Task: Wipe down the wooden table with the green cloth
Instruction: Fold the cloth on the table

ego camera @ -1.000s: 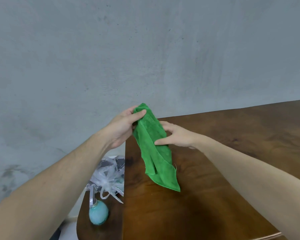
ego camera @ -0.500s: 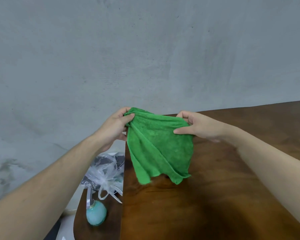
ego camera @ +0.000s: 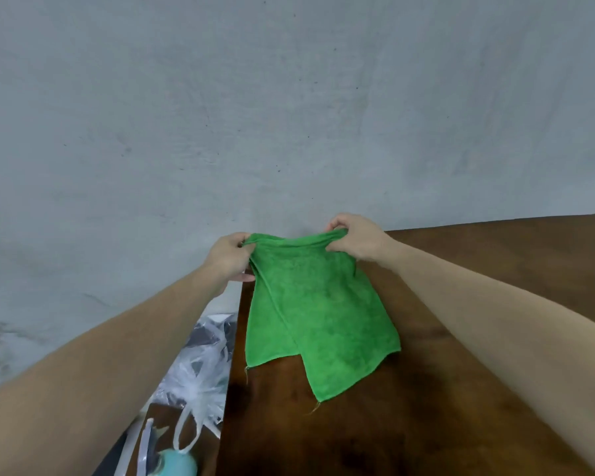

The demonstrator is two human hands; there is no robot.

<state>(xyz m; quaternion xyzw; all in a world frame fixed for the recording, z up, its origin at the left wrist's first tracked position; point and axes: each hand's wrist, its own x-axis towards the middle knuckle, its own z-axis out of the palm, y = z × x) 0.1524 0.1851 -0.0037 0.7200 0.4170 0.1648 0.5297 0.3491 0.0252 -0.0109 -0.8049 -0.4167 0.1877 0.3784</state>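
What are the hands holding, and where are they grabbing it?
Both hands hold the green cloth by its top edge: the left hand pinches the left corner, the right hand the right corner.

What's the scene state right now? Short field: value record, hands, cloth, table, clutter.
left hand: pinching the cloth's top left corner
right hand: pinching the cloth's top right corner
green terry cloth: spread between both hands, hanging down, lower hem over the table's left edge
brown wooden table: bare surface showing, wiping not yet begun
clear plastic bag: left of the table, lower down
pale teal round object: below the bag, partly cut off
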